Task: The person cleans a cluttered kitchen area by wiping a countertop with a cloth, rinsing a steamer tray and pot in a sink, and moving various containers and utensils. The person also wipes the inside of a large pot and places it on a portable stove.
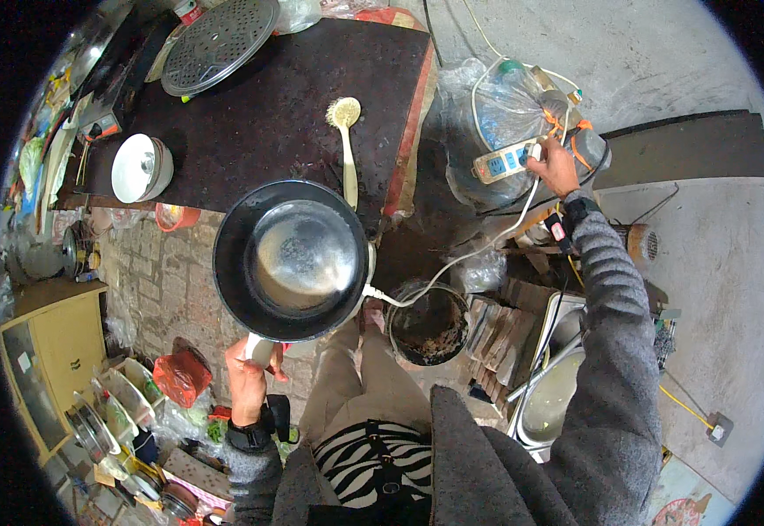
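My left hand (250, 375) grips the short white handle of an electric pan (293, 256), dark inside with a shiny, wet-looking bottom. The pan is held at the near edge of a dark table (277, 125). A white power cord (451, 266) runs from the pan's side towards the right. At the far right, my right hand (556, 167) has its fingers on the white plug (535, 152) at one end of a power strip (506, 161) with blue sockets. Whether the plug is fully seated cannot be seen.
A pale long-handled scrub brush (348, 144), white bowls (140, 169) and a perforated metal steamer plate (221, 46) lie on the table. Beneath the power strip is a stuffed clear plastic bag (467, 125). A dirty bucket (429, 325) and a sink (553, 394) stand at lower right.
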### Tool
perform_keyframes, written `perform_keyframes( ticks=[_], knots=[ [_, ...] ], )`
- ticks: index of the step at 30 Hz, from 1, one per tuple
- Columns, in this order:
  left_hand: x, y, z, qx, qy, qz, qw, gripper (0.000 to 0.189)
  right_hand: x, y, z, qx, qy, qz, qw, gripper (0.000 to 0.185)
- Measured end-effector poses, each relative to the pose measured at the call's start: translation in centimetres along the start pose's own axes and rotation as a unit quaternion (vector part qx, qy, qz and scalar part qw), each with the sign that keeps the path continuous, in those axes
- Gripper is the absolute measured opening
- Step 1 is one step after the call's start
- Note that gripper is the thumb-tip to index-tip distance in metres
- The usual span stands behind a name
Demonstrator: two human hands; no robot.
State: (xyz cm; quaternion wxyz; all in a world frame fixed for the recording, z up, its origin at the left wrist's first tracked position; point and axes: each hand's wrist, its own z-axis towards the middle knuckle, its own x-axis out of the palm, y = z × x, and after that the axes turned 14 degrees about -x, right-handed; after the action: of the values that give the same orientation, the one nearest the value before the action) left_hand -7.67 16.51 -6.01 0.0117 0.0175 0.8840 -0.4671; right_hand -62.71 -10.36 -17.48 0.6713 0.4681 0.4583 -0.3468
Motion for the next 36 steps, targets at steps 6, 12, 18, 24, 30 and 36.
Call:
perform_keyframes(
  ticks=[6, 12, 18, 24, 30, 36],
  knots=[
    [0.1, 0.3, -0.2, -0.009, -0.007, -0.010, 1.000, 0.085, 0.6, 3.2, -3.5, 0.109, -0.164, 0.284, 0.939, 0.031],
    [-2.1, 1.3, -2.2, -0.008, -0.014, -0.060, 0.998, 0.081, -1.2, 12.0, -9.1, 0.096, -0.185, 0.416, 0.885, 0.017],
    [-6.1, 3.1, -5.0, -0.031, -0.035, -0.129, 0.990, 0.079, -3.9, 23.4, -13.2, 0.110, -0.087, 0.465, 0.874, 0.026],
    [-12.0, 7.2, -10.2, 0.000, -0.079, -0.182, 0.980, 0.076, -2.5, 35.4, -13.6, 0.106, -0.018, 0.471, 0.876, 0.023],
    [-22.7, 15.0, -17.0, 0.041, -0.115, -0.279, 0.952, 0.069, 0.2, 49.8, -15.0, 0.061, 0.028, 0.456, 0.887, 0.022],
    [-38.4, 23.4, -24.3, 0.080, -0.132, -0.314, 0.937, 0.062, 2.5, 69.9, -17.7, 0.050, 0.076, 0.463, 0.882, 0.022]
  ],
)
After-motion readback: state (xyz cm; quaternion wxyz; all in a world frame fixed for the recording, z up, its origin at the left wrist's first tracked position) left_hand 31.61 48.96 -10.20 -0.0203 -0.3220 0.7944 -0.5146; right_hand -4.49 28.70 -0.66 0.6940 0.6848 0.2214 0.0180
